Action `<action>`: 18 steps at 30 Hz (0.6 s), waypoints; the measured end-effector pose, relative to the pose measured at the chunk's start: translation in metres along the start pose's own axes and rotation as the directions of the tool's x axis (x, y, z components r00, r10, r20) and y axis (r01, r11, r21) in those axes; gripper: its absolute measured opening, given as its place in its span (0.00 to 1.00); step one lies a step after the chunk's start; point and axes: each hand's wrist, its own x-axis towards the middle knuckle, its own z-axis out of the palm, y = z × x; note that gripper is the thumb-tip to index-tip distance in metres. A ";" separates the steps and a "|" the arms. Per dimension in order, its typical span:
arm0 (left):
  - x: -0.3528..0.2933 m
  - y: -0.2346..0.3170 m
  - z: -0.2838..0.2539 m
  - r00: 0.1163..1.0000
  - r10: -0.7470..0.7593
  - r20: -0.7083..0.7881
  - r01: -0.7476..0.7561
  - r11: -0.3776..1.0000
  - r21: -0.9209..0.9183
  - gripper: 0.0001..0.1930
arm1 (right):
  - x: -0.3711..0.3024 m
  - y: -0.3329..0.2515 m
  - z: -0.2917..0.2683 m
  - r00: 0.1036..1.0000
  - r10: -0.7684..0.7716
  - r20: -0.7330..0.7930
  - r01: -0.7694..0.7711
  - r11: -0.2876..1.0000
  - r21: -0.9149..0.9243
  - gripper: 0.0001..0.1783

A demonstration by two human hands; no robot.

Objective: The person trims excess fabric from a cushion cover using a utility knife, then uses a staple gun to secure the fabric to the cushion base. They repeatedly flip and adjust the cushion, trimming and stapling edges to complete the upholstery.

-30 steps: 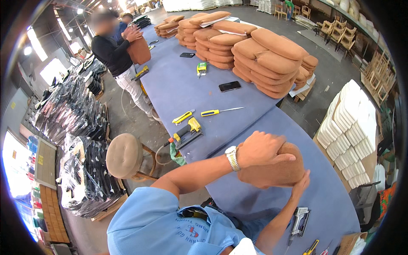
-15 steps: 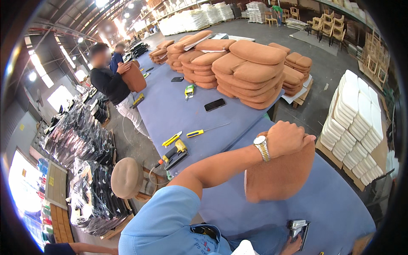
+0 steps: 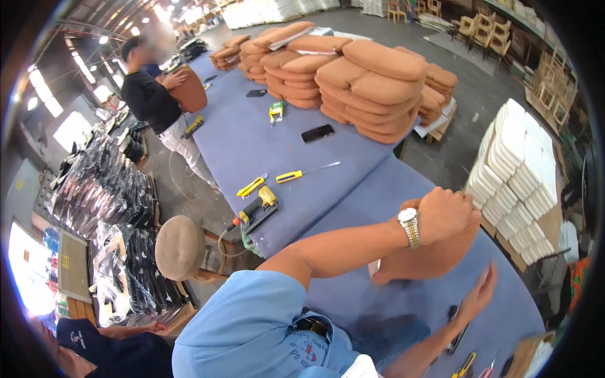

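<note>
My left hand [image 3: 445, 215], with a watch on its wrist, is closed over the upper edge of a brown upholstered cushion [image 3: 423, 263]. The cushion stands tilted on the blue-grey table [image 3: 353, 296], and a strip of its pale underside shows at the left end. To the right of the cushion my right hand [image 3: 480, 293] is raised with fingers stretched out, slightly blurred and holding nothing. Below it, partly covered by my right forearm, a staple gun [image 3: 457, 339] lies on the table.
Farther left lie a yellow-and-black staple gun [image 3: 259, 210] with a hose, a yellow cutter [image 3: 251, 186], a screwdriver [image 3: 290, 177] and a phone [image 3: 317, 133]. Brown cushions [image 3: 372, 91] are stacked beyond. A round stool [image 3: 181, 247] stands left. One co-worker [image 3: 148, 94] holds a cushion; another person [image 3: 113, 346] is lower left.
My right hand has let go of the staple gun and moved up beside the cushion. My left hand and the cushion have shifted slightly right, the cushion tilting more. A person has come in lower left.
</note>
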 end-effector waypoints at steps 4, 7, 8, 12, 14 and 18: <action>-0.025 0.006 -0.025 0.969 0.167 0.182 -0.077 0.904 -0.420 0.15 | 0.047 -0.126 0.083 0.885 -0.424 0.193 0.418 0.906 0.071 0.28; -0.073 -0.008 -0.064 0.969 0.147 0.200 -0.051 0.907 -0.418 0.31 | 0.043 -0.143 0.108 0.968 -0.125 0.217 0.098 0.986 0.132 0.28; -0.087 -0.013 -0.059 0.982 0.082 0.171 0.005 0.890 -0.457 0.34 | 0.043 -0.138 0.106 0.963 -0.129 0.236 0.088 0.980 0.177 0.27; -0.119 -0.002 -0.036 0.978 -0.194 0.074 0.195 0.733 -0.651 0.36 | 0.044 -0.147 0.102 0.954 -0.111 0.279 0.008 0.939 0.345 0.31; -0.122 0.010 -0.035 0.977 -0.192 0.091 0.205 0.748 -0.631 0.34 | 0.045 -0.147 0.096 0.952 -0.071 0.299 -0.037 0.939 0.343 0.34; -0.126 0.014 -0.022 0.994 -0.112 0.009 0.099 0.832 -0.546 0.30 | 0.053 -0.145 0.091 0.936 0.014 0.351 -0.101 0.968 0.229 0.36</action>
